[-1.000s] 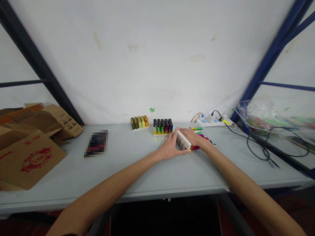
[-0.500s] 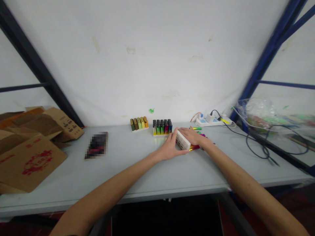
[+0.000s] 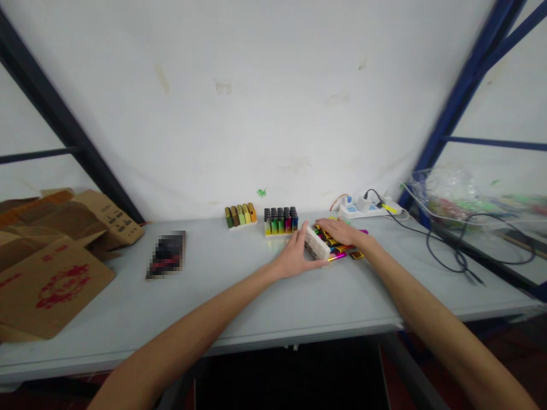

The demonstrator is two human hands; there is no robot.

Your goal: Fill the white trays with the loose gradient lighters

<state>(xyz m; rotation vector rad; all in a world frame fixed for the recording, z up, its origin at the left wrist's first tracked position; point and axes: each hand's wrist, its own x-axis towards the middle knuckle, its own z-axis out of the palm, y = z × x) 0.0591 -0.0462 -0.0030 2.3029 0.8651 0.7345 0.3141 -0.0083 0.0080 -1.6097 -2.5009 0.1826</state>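
My left hand [image 3: 294, 257] grips a white plastic tray [image 3: 317, 244], which stands on its long edge, tipped toward the right. Thumb and fingers hold its two ends. Against the tray's right side lies a loose pile of shiny coloured lighters [image 3: 342, 248], some with gold ends. My right hand [image 3: 339, 230] rests flat over this pile with the fingers stretched out, partly covering it. Just behind my left hand, a rack of lighters with black tops [image 3: 281, 221] stands upright in rows. Left of it is a second rack of yellow, green and brown lighters [image 3: 241, 215].
A white power strip [image 3: 370, 209] with plugs lies by the wall. Black cables [image 3: 459, 256] trail to the right, near clear plastic bags [image 3: 453, 191]. Cardboard boxes [image 3: 55, 285] occupy the left end, beside a dark blurred item [image 3: 167, 254]. Metal posts [image 3: 453, 108] flank the table.
My right hand has shifted slightly right and back from the tray, so more of the lighter pile shows. My left hand and the tray stay nearly in place.
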